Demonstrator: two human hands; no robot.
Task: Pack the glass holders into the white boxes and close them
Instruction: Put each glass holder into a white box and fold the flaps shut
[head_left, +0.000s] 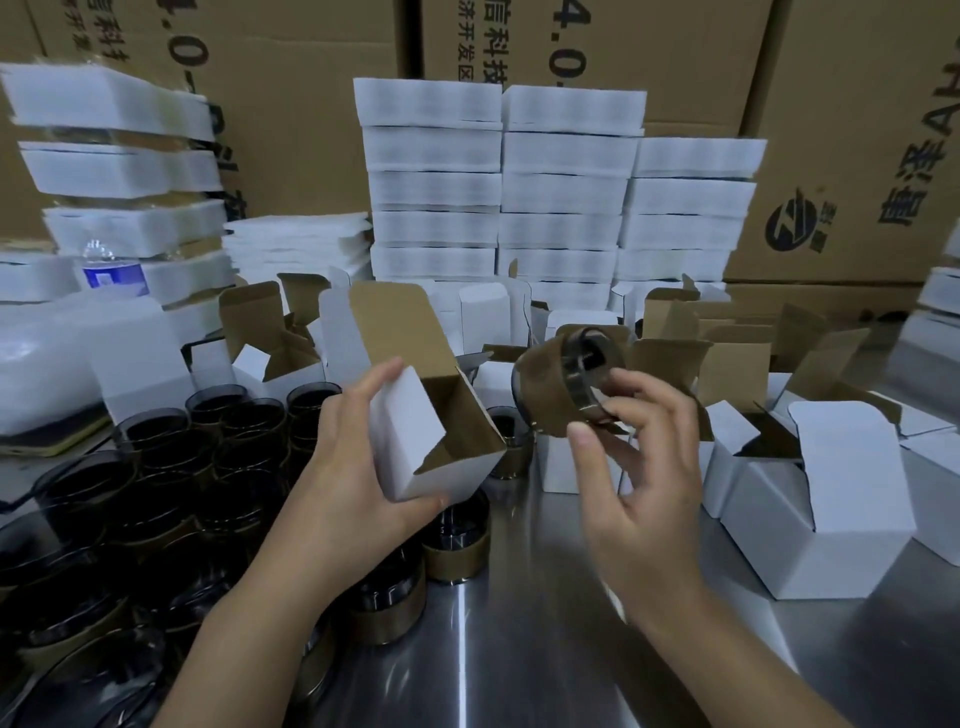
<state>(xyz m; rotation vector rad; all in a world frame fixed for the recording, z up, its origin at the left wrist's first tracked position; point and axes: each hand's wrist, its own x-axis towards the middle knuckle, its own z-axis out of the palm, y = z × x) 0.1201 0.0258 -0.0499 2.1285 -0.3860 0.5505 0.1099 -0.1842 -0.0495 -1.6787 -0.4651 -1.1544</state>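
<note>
Open white box in one hand, glass holder in the other, above a crowded table.

Brown cartons (311, 104) walled the far side, with stacked white boxes (561, 197) in front of them. On the steel table (519, 623), empty open boxes (810, 519) stood at the right and dark glass holders (156, 493) crowded the near left. The left hand (358, 467) had its grip clamped round an open white box (415, 441), tilted with its mouth to the right. Just beside that mouth, the right hand (639, 467) had its grip pinched on a tipped glass holder (561, 384), fingertips on its rim.

Steel table (519, 649) — brown cartons (675, 52) stacked behind
</note>
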